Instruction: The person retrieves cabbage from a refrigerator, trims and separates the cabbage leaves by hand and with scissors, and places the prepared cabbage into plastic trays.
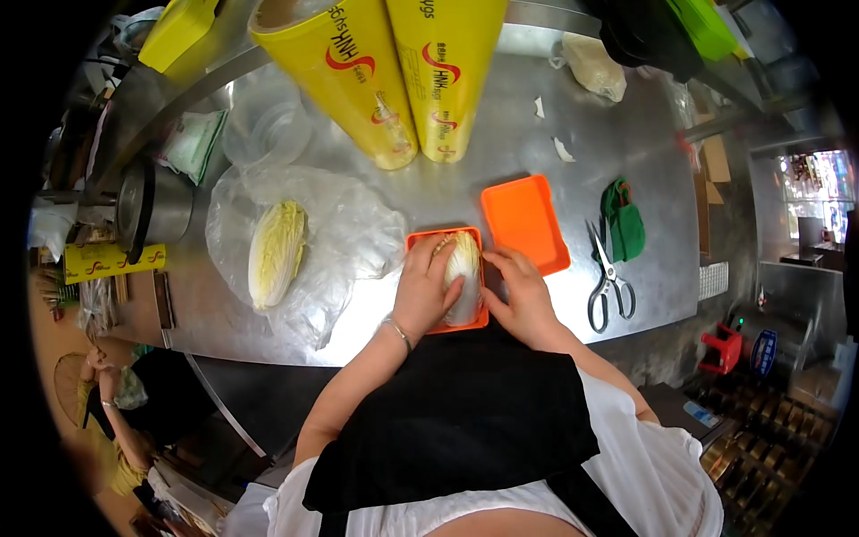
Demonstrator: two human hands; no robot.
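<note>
A napa cabbage (463, 273) lies lengthwise in an orange tray (484, 315) at the table's front edge. My left hand (424, 294) curls over the cabbage's left side, with its thumb on the pale stem part. My right hand (521, 300) is at the tray's right side, its thumb and fingertips against the rim; the exact contact is partly hidden. Just behind and to the right sits a second orange tray (526, 225) with nothing in it. Another napa cabbage (278, 255) rests on a clear plastic bag (344, 219) to the left.
Black-handled scissors (608, 285) and a green cloth-like item (625, 224) lie on the right. Two yellow film rolls (452, 80) stand at the back. A clear round container (267, 130) is at back left. Another person's arm (125, 430) shows at lower left.
</note>
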